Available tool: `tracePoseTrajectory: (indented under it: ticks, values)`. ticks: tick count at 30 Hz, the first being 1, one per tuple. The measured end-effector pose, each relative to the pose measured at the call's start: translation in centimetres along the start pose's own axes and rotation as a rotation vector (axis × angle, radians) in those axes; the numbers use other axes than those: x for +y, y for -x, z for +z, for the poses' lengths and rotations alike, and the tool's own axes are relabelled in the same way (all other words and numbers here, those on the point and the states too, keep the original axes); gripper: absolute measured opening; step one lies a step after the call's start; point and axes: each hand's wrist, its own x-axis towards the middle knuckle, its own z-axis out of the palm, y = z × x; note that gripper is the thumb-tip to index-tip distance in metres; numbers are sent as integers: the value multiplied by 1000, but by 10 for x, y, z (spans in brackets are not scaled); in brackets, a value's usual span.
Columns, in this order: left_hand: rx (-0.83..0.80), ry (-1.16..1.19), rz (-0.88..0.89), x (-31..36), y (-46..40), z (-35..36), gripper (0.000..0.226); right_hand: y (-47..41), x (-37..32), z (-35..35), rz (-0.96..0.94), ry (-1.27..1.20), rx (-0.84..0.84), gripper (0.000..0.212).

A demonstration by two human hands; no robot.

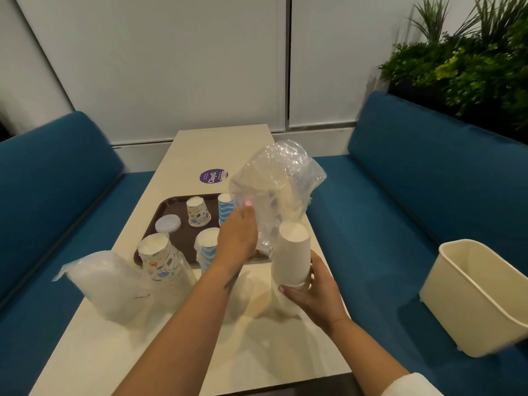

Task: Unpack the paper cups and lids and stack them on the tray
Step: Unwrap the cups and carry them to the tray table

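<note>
Right hand (pixel 313 292) grips white cup stack (pixel 291 257); left hand (pixel 238 238) pinches plastic wrapper (pixel 274 184) above.

The clear plastic wrapper (pixel 274 190) is motion-blurred and hides the left hand (pixel 238 238) fingertips.

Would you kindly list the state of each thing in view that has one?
Left hand: pulling the clear plastic wrapper off.
Right hand: gripping the plain white paper cup stack, upside down, unwrapped.
Brown plastic tray: holds inverted cups.
Cream plastic bin: tilted, open.
</note>
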Motion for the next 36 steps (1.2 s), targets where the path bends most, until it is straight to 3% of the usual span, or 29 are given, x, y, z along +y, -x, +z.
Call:
tracePoseTrajectory:
  ticks: [8, 15, 17, 19, 22, 24, 26, 28, 30, 33, 36]
  values:
    - [61, 124, 29, 17, 1, -26, 27, -17, -4, 9, 3, -27, 10, 76]
    - [86, 144, 27, 23, 11, -42, 22, -26, -11, 11, 6, -36, -52, 74]
    - [101, 159, 35, 24, 14, -45, 22, -23, -10, 9, -5, -18, -111, 79]
    - [134, 182, 63, 26, 18, -48, 22, -19, -7, 5, -10, 15, -121, 97]
    - [193, 222, 124, 26, 23, -54, 19, -15, -21, -7, -72, 16, 66, 113]
    - [245, 229, 174, 27, 27, -57, 30, -10, -54, -18, -205, -120, 291, 103]
    - [314, 224, 232, 28, 29, -60, 49, -3, -98, -29, -377, -283, 498, 80]
    - [372, 184, 324, 31, 34, -66, 38, 9, -149, -40, -516, -390, 582, 66]
    - [487, 51, 411, 32, 41, -78, 29, 27, -198, -45, -614, -438, 457, 73]
    - [677, -72, 509, 26, 54, -107, 31, 52, -250, -33, -577, -372, 148, 83]
    - [772, 3, 549, 15, 72, -149, 40, 70, -277, 0, -501, -263, 57, 80]
